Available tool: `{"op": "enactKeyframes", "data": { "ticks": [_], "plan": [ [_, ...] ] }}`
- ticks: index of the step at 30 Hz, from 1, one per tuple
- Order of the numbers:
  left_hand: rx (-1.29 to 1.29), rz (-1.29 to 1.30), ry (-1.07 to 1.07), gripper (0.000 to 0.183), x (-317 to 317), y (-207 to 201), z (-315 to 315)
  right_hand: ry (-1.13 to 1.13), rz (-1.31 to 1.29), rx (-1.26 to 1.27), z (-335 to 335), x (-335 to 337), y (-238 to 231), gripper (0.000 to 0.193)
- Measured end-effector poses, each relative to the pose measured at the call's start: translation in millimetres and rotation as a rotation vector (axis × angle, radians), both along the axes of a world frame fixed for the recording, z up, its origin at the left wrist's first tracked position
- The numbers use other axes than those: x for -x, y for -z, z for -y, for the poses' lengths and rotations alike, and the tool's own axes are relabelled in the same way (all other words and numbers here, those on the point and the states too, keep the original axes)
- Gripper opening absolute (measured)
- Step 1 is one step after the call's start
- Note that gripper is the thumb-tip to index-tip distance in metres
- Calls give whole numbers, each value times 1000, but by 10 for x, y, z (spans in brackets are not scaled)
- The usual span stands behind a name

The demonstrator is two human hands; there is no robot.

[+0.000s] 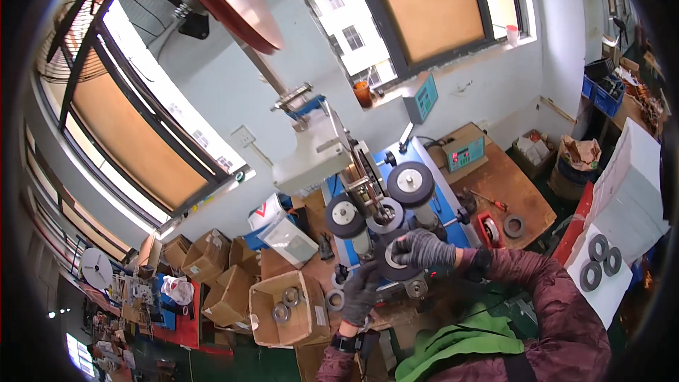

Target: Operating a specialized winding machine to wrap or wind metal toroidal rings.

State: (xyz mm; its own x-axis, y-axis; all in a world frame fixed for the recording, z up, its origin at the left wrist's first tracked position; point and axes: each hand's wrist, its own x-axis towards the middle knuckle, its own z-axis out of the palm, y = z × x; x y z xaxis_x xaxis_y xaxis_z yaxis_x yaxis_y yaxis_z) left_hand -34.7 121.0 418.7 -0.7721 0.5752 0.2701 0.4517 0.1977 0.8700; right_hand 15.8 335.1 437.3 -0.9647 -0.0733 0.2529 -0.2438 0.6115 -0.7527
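Both my hands wear dark grey gloves and work at the front of a coil-winding machine with a blue base (444, 201). My right hand (426, 249) has its fingers curled at the front black roller (387, 263); what lies under the fingertips is hidden. My left hand (362, 291) is at the roller's left side, its fingers stretched upward with nothing visible in them. Behind them stand a right black roller (410, 197) and a left black roller (336, 221). A grey ring (386, 228) sits between the rollers. Another grey ring (334, 300) lies beside my left hand.
An open carton (256, 315) with several grey rings is at the left. More rings (599, 249) lie on white sheeting at the right. A red tape dispenser (488, 230), a screwdriver (495, 203) and a teal control box (467, 154) are on the bench. A fan (78, 49) hangs upper left.
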Motion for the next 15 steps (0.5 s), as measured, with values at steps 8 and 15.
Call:
{"op": "enactKeyframes", "data": {
  "ticks": [8,15],
  "plan": [
    [87,378,230,17,-134,167,-380,45,209,-44,-2,-379,512,23],
    [-124,92,-78,19,216,-27,-677,56,29,336,-273,-386,531,26]
  ]
}}
